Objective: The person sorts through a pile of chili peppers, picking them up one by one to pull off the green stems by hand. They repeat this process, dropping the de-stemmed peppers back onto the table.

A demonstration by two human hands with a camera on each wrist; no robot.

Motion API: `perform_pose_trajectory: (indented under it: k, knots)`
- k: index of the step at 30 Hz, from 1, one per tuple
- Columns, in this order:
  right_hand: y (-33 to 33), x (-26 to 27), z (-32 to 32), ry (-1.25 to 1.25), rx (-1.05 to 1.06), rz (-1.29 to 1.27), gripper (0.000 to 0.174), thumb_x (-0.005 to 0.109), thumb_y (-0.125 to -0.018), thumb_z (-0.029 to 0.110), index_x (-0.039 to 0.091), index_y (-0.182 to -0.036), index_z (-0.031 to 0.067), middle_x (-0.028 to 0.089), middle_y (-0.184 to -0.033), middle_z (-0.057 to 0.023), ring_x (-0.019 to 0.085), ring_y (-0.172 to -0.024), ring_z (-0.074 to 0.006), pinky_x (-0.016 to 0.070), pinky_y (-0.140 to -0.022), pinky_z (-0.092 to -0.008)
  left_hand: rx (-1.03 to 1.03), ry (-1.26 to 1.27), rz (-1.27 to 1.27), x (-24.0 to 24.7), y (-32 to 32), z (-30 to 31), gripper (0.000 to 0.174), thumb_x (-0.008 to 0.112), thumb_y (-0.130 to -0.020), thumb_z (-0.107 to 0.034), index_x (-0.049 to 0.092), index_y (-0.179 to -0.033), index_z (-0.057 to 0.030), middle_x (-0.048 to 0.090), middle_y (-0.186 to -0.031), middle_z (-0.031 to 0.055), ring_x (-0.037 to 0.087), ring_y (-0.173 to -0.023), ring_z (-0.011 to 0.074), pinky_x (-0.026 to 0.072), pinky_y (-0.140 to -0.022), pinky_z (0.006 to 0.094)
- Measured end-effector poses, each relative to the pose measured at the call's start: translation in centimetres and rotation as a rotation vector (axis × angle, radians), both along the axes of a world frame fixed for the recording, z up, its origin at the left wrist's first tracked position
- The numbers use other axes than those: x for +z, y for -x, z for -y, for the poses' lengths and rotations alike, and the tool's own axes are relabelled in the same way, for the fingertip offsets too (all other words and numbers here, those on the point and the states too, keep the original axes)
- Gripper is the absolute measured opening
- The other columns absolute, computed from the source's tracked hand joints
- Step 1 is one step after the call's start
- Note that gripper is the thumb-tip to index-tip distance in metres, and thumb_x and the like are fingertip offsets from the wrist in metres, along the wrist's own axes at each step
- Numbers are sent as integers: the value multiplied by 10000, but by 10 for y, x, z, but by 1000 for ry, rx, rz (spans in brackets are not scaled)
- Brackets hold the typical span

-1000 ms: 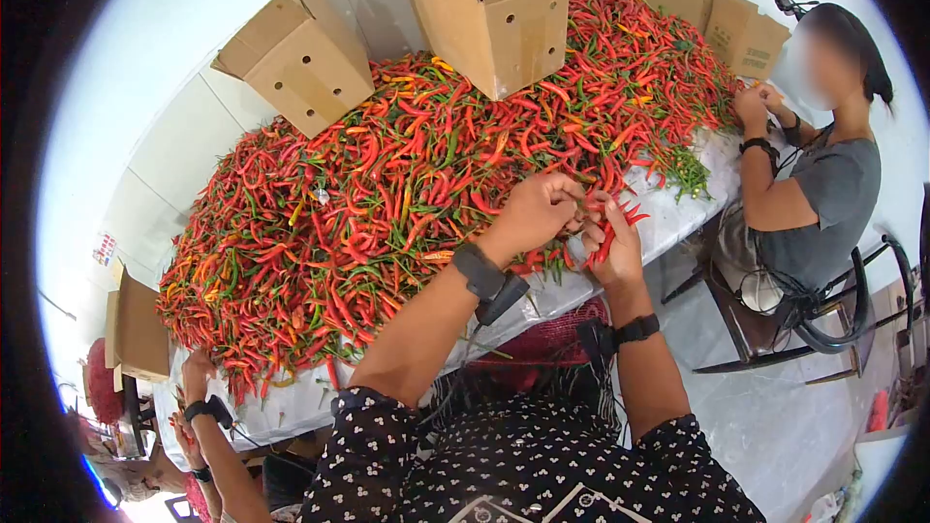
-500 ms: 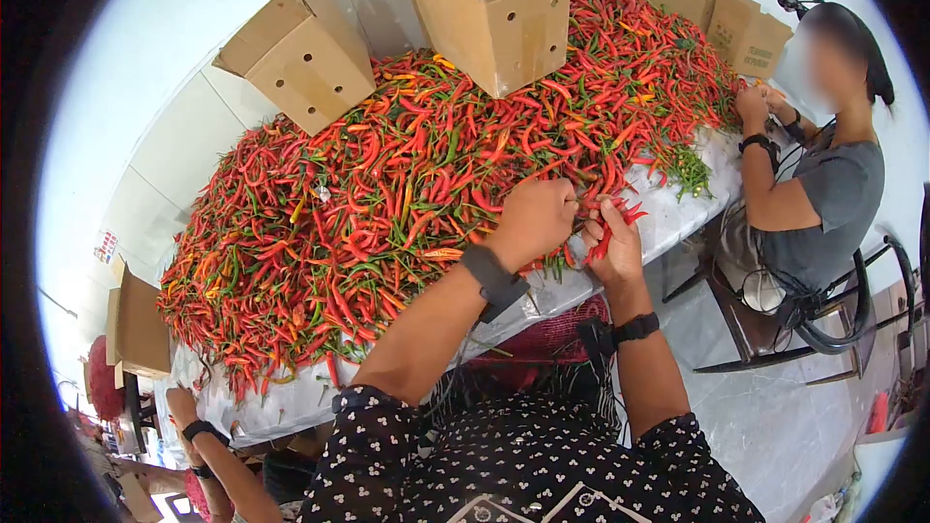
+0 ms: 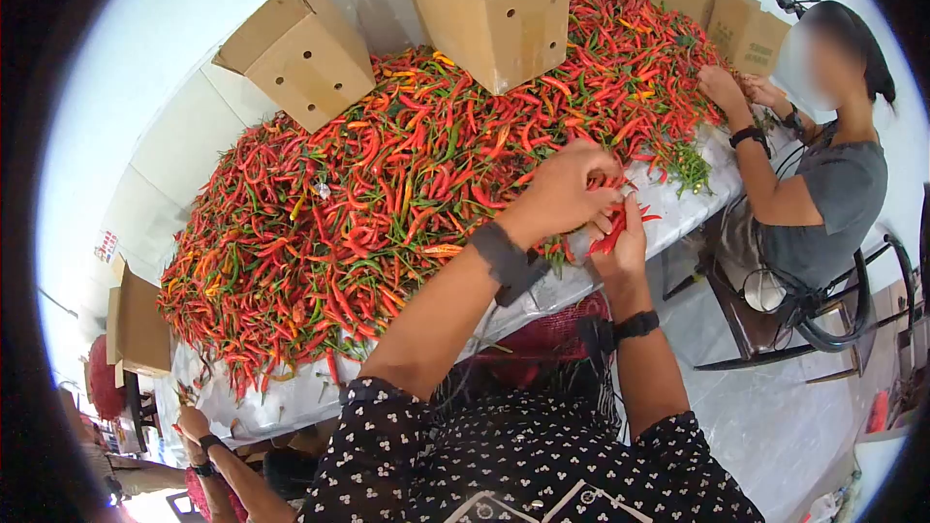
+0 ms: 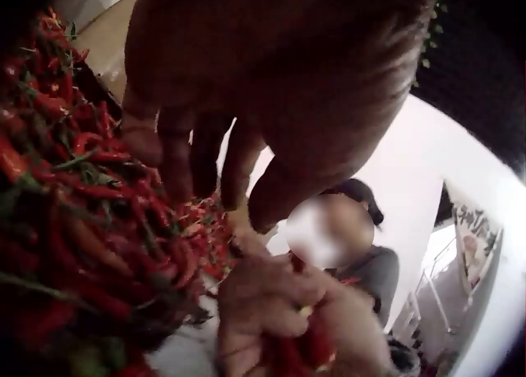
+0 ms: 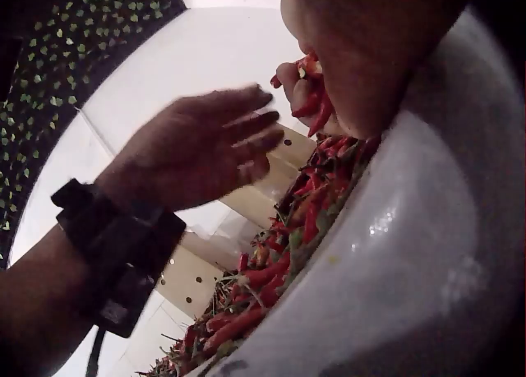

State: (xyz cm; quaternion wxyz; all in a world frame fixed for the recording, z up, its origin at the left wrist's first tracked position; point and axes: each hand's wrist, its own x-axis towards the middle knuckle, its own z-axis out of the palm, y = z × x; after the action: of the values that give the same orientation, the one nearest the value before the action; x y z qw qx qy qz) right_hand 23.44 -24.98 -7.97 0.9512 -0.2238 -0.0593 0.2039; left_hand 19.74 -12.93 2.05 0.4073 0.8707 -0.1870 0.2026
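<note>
Several red chili peppers point(image 3: 612, 229) sit in my right hand point(image 3: 625, 254), whose fingers curl around them at the near right side of the pile; the right wrist view shows the chilies point(image 5: 316, 106) poking out between thumb and fingers. My left hand point(image 3: 570, 192) hovers just over and beside the right one. Its fingers are extended and loosely spread in the right wrist view, with no chili visible in the left hand point(image 5: 197, 151). Below and behind both hands spreads a big heap of red, green and orange chilies point(image 3: 387, 194).
Cardboard boxes point(image 3: 305, 63) stand on the heap's far side, another box point(image 3: 143, 322) at the left. White sheeting point(image 3: 538, 305) covers the table's near edge. A seated person point(image 3: 823, 184) works at the right end; another person's hands point(image 3: 194, 423) are at lower left. Green stems point(image 3: 688, 169) lie at right.
My left hand has shifted up and to the right, its fingers loosening from a curled pose. My right hand stays nearly in place with its chilies. The person at right has reached toward the heap.
</note>
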Motion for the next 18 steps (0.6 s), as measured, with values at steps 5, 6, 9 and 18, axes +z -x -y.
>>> perform_pose_trajectory:
  k: [5,6,9,18]
  knots:
    - [-4,-6,0,-93,51,42,240,440,-922,311,490,-799,111,456,-696,-1,400,-523,-73,326,-443,-201,322,-579,-217,-30,-1,-12,254,620,-677,-258,592,-796,-36,574,-847,157,573,-854,313,471,-697,423]
    - [-4,-5,-1,-60,30,27,238,452,-917,312,487,-791,113,456,-696,-3,401,-524,-73,328,-443,-202,342,-638,-212,-31,-2,-11,239,603,-681,-248,602,-792,-36,592,-810,156,586,-809,321,479,-688,430]
    - [-4,-4,0,-24,37,45,243,476,-904,321,492,-794,105,456,-691,-3,406,-526,-75,329,-442,-201,363,-721,-341,-32,-5,-12,206,575,-699,-221,602,-769,-28,611,-787,155,595,-791,328,480,-680,436]
    - [4,4,-3,184,-8,63,151,585,-846,215,531,-836,74,510,-695,-6,418,-517,-77,320,-436,-206,344,-362,-157,-28,9,-18,156,550,-741,-153,582,-828,-28,605,-723,168,596,-708,354,469,-645,447]
